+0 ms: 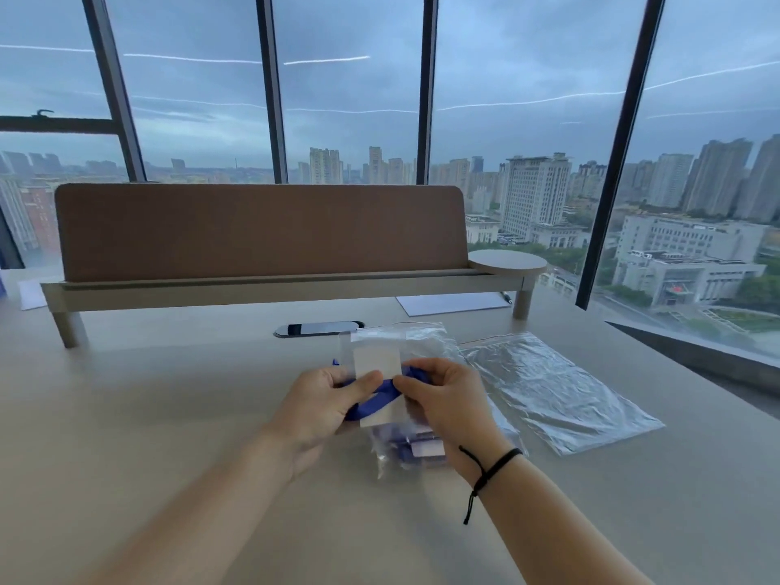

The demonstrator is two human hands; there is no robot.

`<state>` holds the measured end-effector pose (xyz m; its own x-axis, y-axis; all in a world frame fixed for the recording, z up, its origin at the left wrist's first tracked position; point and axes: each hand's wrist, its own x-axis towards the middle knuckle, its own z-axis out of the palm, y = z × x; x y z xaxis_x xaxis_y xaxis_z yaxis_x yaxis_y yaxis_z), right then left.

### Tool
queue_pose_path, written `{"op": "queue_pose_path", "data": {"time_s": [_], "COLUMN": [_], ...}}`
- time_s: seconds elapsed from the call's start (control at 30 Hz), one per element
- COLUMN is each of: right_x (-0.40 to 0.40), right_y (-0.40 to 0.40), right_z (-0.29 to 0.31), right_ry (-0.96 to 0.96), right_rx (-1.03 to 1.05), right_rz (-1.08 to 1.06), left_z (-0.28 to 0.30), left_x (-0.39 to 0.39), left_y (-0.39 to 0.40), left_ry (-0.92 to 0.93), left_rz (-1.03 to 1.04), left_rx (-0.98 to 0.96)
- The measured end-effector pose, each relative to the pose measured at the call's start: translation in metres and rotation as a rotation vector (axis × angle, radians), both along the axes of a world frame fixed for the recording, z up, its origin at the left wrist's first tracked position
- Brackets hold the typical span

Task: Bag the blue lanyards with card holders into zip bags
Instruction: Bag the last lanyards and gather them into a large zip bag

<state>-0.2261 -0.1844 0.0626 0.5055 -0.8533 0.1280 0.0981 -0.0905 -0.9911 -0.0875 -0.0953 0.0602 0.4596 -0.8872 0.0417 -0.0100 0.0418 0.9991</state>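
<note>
Above the counter [169, 394], the left hand [320, 409] and right hand [447, 401] pinch the blue lanyard [375, 405] and its card holder [377, 367] between them.

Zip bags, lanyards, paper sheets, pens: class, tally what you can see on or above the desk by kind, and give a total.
Zip bags: 2, one held upright, one flat on the desk
Blue lanyards with card holder: 1, gripped by left hand and right hand
Paper sheets: 2
Pens: 1
Total: 6

High-rise office: desk [169, 415] with divider screen [261, 230], floor-to-ceiling windows [350, 99], city skyline.
</note>
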Motion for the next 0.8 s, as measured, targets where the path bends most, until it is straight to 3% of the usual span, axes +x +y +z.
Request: {"op": "queue_pose_path", "data": {"time_s": [0.23,0.37,0.57,0.63,0.7,0.8], "right_x": [-0.031,-0.037,-0.031,-0.025,-0.021,-0.020], "right_y": [-0.051,-0.086,-0.150,-0.188,-0.230,-0.281], "right_z": [0.012,0.012,0.005,-0.008,-0.024,-0.039], "right_ry": [-0.042,-0.006,0.045,0.178,0.465,0.929], "right_rx": [0.085,0.156,0.152,0.029,-0.224,-0.548], "right_rz": [-0.121,-0.084,-0.020,-0.124,-0.242,-0.165], "left_z": [0.014,0.012,0.009,0.008,0.003,-0.006], "left_x": [-0.033,-0.037,-0.018,-0.007,0.004,0.020], "left_y": [-0.066,-0.101,-0.151,-0.162,-0.172,-0.185], "left_ry": [-0.068,-0.145,0.163,0.223,0.221,0.222], "left_rz": [-0.088,-0.006,0.060,0.058,0.065,0.054], "left_rx": [-0.054,-0.060,-0.040,-0.019,0.001,0.007]}}
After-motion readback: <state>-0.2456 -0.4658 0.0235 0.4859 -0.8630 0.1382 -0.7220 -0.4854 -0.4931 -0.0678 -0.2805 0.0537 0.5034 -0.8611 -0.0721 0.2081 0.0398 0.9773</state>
